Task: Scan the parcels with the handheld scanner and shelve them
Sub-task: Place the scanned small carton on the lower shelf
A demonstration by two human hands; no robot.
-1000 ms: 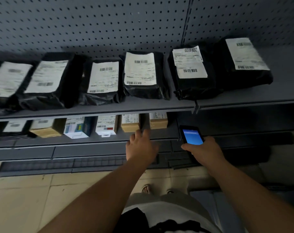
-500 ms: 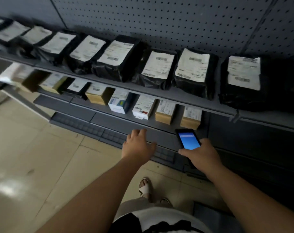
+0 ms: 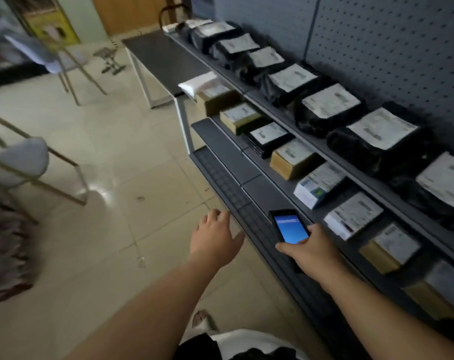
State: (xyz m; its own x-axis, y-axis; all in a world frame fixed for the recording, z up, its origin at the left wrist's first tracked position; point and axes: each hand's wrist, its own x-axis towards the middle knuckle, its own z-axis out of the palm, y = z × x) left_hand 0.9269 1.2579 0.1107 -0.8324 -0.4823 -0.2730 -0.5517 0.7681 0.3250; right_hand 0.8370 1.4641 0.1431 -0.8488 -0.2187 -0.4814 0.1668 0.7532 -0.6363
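My right hand (image 3: 310,252) grips the black handheld scanner (image 3: 289,228), whose blue screen faces up, in front of the lower shelf. My left hand (image 3: 215,241) hangs over the floor with loose fingers and holds nothing. Several black bagged parcels (image 3: 327,109) with white labels line the upper shelf (image 3: 332,154). Several boxed parcels (image 3: 293,158), brown and white, sit in a row on the lower shelf (image 3: 262,157). A white parcel (image 3: 198,84) lies at the near corner of a dark table.
The dark table (image 3: 166,57) with white legs stands at the far end of the shelving. A chair (image 3: 25,165) is at the left, another chair (image 3: 62,58) farther back. A patterned bag (image 3: 5,253) lies at the left edge. Beige tiled floor (image 3: 103,152) spreads between them.
The view has swung left, away from facing the shelves, so the floor, chairs and table now show. Both hands kept their places relative to me; the scanner stays in my right hand.
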